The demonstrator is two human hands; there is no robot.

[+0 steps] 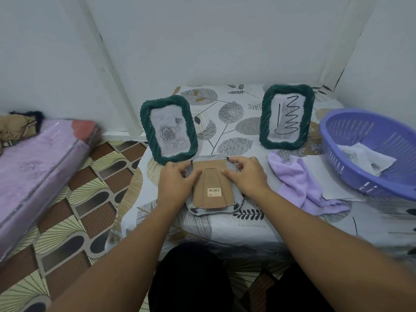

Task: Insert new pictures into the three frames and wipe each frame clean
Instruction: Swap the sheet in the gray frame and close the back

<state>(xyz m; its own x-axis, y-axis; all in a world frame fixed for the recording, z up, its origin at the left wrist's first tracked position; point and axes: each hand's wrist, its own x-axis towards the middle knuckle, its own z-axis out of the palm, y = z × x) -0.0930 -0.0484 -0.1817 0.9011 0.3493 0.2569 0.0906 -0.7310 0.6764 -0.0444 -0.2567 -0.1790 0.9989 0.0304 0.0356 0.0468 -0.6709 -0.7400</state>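
A third frame [212, 188] lies face down on the table in front of me, its brown cardboard back and stand facing up, a barcode sticker near the bottom. My left hand [177, 183] rests on its left edge, fingers lying over the backing. My right hand [245, 176] presses on its right side, fingers on the backing near the top corner. Two green twisted frames stand upright behind: the left frame [168, 129] shows a grey rose picture, the right frame [286, 117] shows a black zigzag drawing. A lilac cloth [299, 183] lies to the right of my right hand.
A purple plastic basket [369, 154] with papers inside sits at the table's right edge, on white sheets [326, 179]. The leaf-patterned tablecloth [229, 113] covers the low table. A pink plastic-wrapped mattress [38, 167] lies on the patterned floor at left.
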